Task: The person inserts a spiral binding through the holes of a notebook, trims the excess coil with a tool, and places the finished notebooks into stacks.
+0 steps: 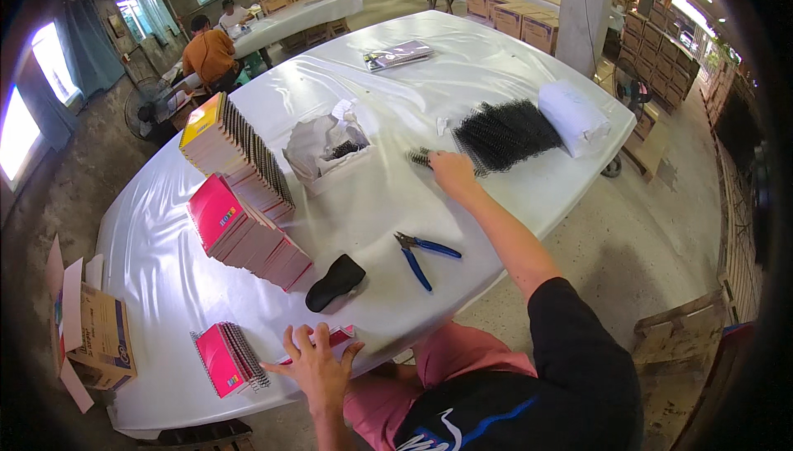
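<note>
The right hand [450, 172] is stretched far forward on a nearly straight arm, fingers curled downward. The left hand [318, 368] lies close in, palm down, fingers spread.

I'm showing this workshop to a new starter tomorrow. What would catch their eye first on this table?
Probably the leaning stacks of red spiral notebooks at the left of the white table, and the black heap of wire binding coils at the far right, where the right hand reaches. Nearer, blue-handled pliers lie loose, and the left hand presses a notebook at the table's edge.
</note>
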A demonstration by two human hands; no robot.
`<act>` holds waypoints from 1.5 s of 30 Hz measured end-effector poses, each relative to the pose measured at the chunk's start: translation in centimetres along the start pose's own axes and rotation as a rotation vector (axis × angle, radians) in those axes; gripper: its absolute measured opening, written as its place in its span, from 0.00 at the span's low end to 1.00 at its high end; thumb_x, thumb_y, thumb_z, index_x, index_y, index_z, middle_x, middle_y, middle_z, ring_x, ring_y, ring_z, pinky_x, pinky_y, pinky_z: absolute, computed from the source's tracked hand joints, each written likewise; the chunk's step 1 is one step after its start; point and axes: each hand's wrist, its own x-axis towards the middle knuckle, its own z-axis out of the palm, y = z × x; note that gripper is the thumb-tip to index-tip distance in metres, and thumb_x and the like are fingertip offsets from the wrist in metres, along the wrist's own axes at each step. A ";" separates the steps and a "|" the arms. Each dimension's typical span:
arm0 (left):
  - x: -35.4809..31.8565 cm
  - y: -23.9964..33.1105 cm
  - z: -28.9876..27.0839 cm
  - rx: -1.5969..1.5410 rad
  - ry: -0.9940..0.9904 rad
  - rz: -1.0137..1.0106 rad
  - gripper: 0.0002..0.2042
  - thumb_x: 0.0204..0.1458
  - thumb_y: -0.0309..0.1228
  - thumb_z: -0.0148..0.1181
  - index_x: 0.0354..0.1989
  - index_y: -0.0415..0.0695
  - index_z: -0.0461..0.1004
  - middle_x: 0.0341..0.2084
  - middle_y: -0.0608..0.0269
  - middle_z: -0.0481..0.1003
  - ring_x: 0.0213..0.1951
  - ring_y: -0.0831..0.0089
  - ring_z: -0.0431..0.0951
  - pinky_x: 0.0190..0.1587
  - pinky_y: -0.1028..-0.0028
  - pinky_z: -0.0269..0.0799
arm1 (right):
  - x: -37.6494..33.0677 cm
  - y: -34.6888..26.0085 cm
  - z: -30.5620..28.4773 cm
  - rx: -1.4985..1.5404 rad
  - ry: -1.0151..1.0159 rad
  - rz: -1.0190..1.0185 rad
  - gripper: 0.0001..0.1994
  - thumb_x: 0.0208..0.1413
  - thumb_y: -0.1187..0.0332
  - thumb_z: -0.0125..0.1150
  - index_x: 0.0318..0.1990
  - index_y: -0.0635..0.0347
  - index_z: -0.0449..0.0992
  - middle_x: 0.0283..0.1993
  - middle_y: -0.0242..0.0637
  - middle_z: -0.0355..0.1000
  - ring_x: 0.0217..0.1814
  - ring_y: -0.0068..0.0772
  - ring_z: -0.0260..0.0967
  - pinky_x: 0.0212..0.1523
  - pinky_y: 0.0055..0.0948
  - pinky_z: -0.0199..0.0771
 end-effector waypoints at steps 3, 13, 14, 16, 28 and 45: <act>-0.5 0.5 2.1 0.032 0.088 -0.076 0.27 0.38 0.56 0.64 0.40 0.51 0.67 0.44 0.62 0.64 0.54 0.57 0.61 0.50 0.22 0.38 | 0.6 0.7 -0.4 -0.149 0.049 -0.018 0.09 0.52 0.69 0.50 0.41 0.55 0.72 0.39 0.38 0.73 0.43 0.39 0.73 0.40 0.40 0.70; 2.5 -1.8 7.2 -0.085 0.593 -0.080 0.24 0.29 0.55 0.68 0.27 0.51 0.68 0.35 0.63 0.69 0.42 0.60 0.69 0.49 0.37 0.51 | -8.4 -10.5 -9.0 0.718 0.166 -0.612 0.13 0.51 0.70 0.59 0.46 0.50 0.77 0.31 0.36 0.66 0.35 0.39 0.65 0.39 0.37 0.66; 2.2 -1.7 6.8 -0.127 0.632 -0.082 0.25 0.28 0.56 0.68 0.28 0.52 0.69 0.37 0.64 0.68 0.43 0.60 0.68 0.49 0.37 0.51 | -9.8 -11.2 -8.6 0.820 0.083 -0.679 0.12 0.51 0.70 0.60 0.44 0.50 0.78 0.32 0.36 0.66 0.35 0.39 0.64 0.39 0.36 0.66; 2.4 -0.7 6.5 -0.120 0.637 -0.116 0.25 0.28 0.56 0.69 0.28 0.53 0.68 0.40 0.63 0.67 0.43 0.58 0.66 0.47 0.44 0.53 | -12.4 -12.5 -6.9 0.917 0.016 -0.747 0.11 0.50 0.70 0.62 0.43 0.50 0.78 0.33 0.35 0.67 0.35 0.39 0.64 0.39 0.36 0.65; 1.6 -0.8 6.3 -0.255 0.599 -0.110 0.25 0.27 0.51 0.69 0.31 0.52 0.67 0.38 0.64 0.65 0.45 0.57 0.63 0.48 0.46 0.53 | -15.3 -17.0 -5.7 0.912 -0.217 -0.747 0.12 0.49 0.70 0.63 0.43 0.50 0.79 0.35 0.35 0.69 0.39 0.39 0.66 0.43 0.32 0.64; 1.7 -0.8 6.8 -0.289 0.567 -0.138 0.27 0.26 0.53 0.69 0.32 0.51 0.67 0.36 0.64 0.64 0.46 0.58 0.63 0.49 0.40 0.51 | -14.9 -16.6 -5.6 1.115 -0.378 -0.683 0.13 0.43 0.80 0.65 0.40 0.59 0.80 0.36 0.34 0.70 0.40 0.26 0.68 0.42 0.23 0.67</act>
